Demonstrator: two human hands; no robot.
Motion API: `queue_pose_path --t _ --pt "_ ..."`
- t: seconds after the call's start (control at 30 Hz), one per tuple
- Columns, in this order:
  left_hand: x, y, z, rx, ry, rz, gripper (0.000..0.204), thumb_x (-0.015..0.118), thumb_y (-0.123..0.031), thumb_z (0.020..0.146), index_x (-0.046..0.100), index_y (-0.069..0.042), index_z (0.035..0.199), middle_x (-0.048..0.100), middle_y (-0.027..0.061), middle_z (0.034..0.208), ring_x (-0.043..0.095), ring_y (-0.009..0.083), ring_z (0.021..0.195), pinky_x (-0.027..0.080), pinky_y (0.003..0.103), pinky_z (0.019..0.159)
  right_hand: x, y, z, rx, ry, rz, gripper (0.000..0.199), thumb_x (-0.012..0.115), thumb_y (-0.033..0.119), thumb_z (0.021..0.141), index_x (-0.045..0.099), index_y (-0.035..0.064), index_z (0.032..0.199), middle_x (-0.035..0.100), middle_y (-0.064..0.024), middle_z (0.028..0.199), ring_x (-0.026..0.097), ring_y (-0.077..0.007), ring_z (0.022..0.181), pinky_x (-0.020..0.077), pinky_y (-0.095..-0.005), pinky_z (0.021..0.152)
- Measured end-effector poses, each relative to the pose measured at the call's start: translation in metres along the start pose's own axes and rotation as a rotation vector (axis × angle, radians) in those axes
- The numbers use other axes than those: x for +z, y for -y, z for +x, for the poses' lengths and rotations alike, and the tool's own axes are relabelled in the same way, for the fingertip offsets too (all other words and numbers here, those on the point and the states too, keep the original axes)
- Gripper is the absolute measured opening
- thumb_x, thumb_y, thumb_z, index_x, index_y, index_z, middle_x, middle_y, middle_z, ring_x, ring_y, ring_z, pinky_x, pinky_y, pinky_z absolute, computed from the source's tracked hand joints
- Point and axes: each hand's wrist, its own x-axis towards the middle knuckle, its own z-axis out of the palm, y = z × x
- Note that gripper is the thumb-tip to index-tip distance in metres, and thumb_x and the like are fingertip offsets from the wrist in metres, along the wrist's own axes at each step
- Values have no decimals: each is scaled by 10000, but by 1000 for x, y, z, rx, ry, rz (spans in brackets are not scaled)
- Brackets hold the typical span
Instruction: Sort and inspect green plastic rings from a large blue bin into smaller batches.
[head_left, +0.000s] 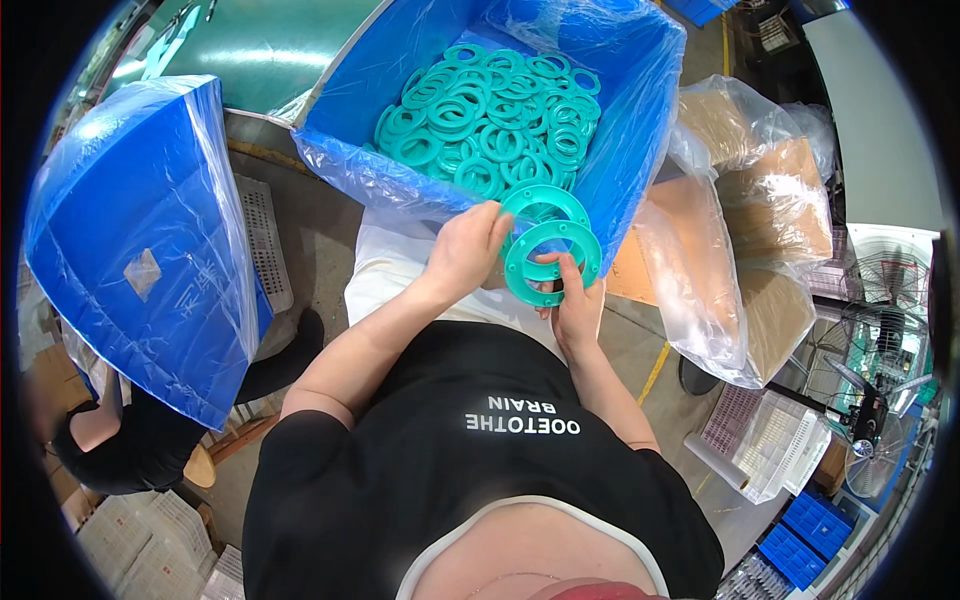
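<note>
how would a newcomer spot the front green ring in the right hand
Find the big blue bin at top centre, holding a heap of green rings. At its near edge, toward the right, the right hand holds the front green ring, overlapping another ring. Of all the rings, it sits closest to the black shirt.

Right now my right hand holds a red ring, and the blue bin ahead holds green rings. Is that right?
Not quite: the head view shows the ring in your right hand is green, not red. The blue bin ahead does hold green rings.
</note>
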Motion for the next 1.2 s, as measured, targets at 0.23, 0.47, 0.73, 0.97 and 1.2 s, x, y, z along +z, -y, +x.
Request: queue_pose_path --t 0.23,0.47,0.73,0.97,1.2 --pt "-22 3 9 -481 182 -1110 288 386 -224 997 561 -37 865 463 -76 680 354 17 577 272 173 493 -11 2 8 -5 -89 121 297 482 253 957 610 3 858 540 -49 593 488 -104 432 369 -222 374" --pt "-15 -28 -8 -367 318 -850 303 456 -275 979 617 -19 993 486 -61 704 374 15 617 316 192 536 -9 3 7 -73 -57 -81 295 494 249 954 607 -3 851 523 -43 562 477 -97 418 351 -216 373" --pt "-11 -31 -10 -170 258 -379 179 631 -160 861 604 17 868 490 43 638 454 162 595 377 309 547 -7 0 4 -51 -19 -70 294 491 247 954 605 -3 850 530 -44 569 485 -93 424 347 -214 372" --pt "0 -19 -9 251 -50 32 155 623 -118 849 562 24 846 440 77 644 472 195 579 413 337 565 -2 4 2 -14 -49 -147 278 495 228 951 618 1 846 542 -42 579 484 -90 426 352 -217 376" --pt "-30 -9 5 -339 153 -1023 250 430 -197 960 560 -10 857 391 -46 630 354 58 548 287 224 473 -50 53 32 -226 -430 147 238 550 310 927 596 78 908 508 10 641 476 -73 488 375 -217 393"
